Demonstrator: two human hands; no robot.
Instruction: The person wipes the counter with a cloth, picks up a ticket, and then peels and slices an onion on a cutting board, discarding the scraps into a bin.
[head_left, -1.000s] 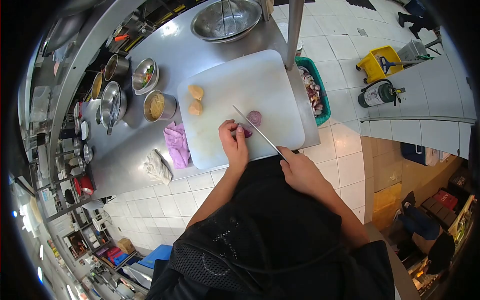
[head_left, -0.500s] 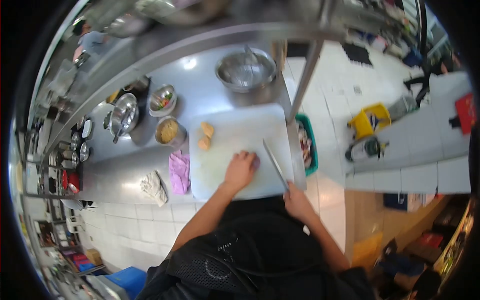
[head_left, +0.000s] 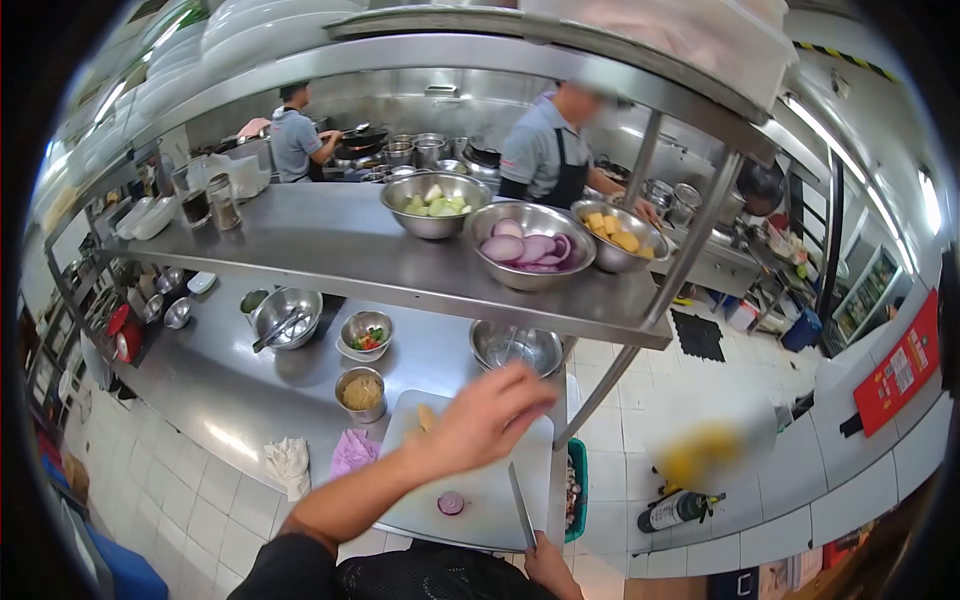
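My left hand [head_left: 490, 420] is raised above the cutting board [head_left: 420, 520], in front of the steel bowls. Its fingers are loosely bent and apart, with nothing visible in them. My right hand [head_left: 548, 563] grips the handle of a kitchen knife [head_left: 521, 508], whose blade points away over the board's right side. A cut piece of red onion [head_left: 451, 503] lies on the board, rings facing up. Part of a tan piece of food [head_left: 426, 416] shows behind my left wrist. On the shelf above stands a steel bowl [head_left: 500, 276] of red onion pieces [head_left: 530, 249].
Beside it are bowls of pale green chunks [head_left: 436, 205] and orange-yellow chunks [head_left: 612, 231]. The shelf edge [head_left: 400, 296] and its post [head_left: 700, 215] stand ahead. A purple cloth [head_left: 353, 453] and a pot [head_left: 360, 396] lie left of the board. Two people work beyond.
My left hand has let go of the onion and risen forward from the board. The view has tilted up, bringing the shelf bowls into sight. The knife stays in my right hand.
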